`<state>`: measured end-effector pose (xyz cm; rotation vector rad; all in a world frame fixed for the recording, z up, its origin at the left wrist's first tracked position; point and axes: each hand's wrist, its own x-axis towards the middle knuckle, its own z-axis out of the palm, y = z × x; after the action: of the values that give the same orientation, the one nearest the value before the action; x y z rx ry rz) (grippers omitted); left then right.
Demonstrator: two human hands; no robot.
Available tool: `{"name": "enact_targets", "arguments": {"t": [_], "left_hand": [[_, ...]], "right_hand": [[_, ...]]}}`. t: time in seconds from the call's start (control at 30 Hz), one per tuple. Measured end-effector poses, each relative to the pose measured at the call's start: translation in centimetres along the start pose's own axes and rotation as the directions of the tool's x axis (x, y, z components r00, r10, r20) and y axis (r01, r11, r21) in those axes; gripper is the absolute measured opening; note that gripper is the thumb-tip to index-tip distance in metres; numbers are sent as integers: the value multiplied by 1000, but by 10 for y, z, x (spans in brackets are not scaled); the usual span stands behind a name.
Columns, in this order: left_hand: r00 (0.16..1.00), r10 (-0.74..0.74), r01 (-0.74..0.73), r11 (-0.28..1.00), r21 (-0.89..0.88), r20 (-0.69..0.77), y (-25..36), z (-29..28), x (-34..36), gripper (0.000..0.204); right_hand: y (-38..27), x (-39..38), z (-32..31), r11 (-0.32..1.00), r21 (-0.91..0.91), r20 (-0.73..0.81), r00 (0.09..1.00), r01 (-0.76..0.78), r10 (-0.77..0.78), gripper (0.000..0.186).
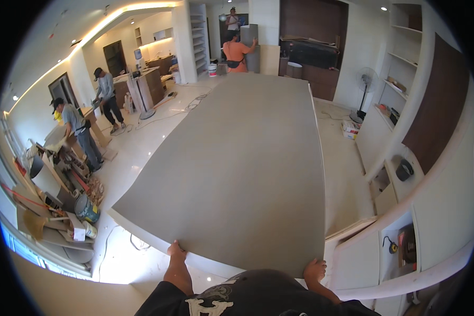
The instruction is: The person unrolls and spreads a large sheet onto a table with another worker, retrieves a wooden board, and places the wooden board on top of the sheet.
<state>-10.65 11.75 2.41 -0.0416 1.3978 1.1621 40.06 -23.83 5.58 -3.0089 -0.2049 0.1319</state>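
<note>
A large grey sheet (231, 168) stretches away from me over a pale board or support whose white edge (147, 237) shows along the near left side. My left hand (177, 250) grips the near edge of the sheet, left of my body, with its fingers bent over it. My right hand (315, 269) is closed on the sheet's near right corner. What lies under most of the sheet is hidden.
Two workers (76, 126) (108, 95) stand at left beside piled materials and buckets (87, 209). Two more people (235, 55) are beyond the sheet, one holding a grey panel (252, 66). A standing fan (364, 84), shelving (400, 60) and low white cabinets (432, 242) line the right. Cables cross the floor.
</note>
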Motion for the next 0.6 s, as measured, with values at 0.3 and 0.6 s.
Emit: {"name": "enact_targets", "arguments": {"t": [0.3, 0.6], "left_hand": [[994, 34, -28, 998, 61, -100, -2, 2, -5, 35], [996, 69, -63, 990, 127, -48, -4, 3, -5, 36]], "right_hand": [[0, 6, 2, 1000, 25, 26, 1000, 5, -5, 56], [3, 6, 0, 997, 75, 30, 999, 16, -18, 55]]}}
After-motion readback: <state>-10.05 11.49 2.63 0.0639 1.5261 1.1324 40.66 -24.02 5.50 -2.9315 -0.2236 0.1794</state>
